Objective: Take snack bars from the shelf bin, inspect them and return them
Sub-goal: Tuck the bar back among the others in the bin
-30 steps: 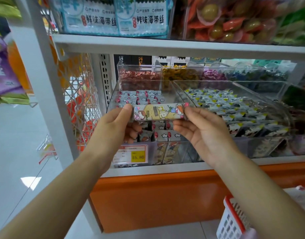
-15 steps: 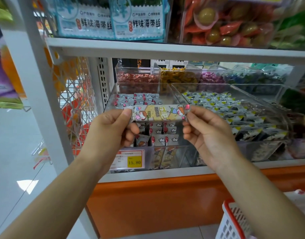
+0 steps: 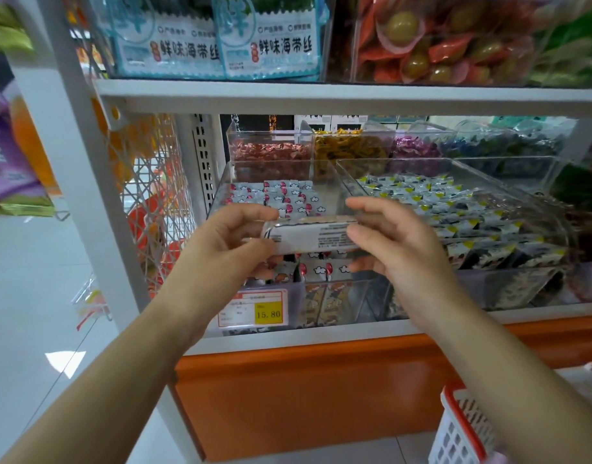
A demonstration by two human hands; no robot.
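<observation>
White snack bar (image 3: 308,234) held level — left hand (image 3: 221,251), right hand (image 3: 400,251) pinching its ends.

The snack bar (image 3: 309,236) is white with black print, the shelf base (image 3: 321,390) orange, the basket (image 3: 455,426) white, red-rimmed.

A snack bar (image 3: 308,236) sits between left hand (image 3: 221,244) and right hand (image 3: 400,244), before the shelf bin (image 3: 221,195).
</observation>
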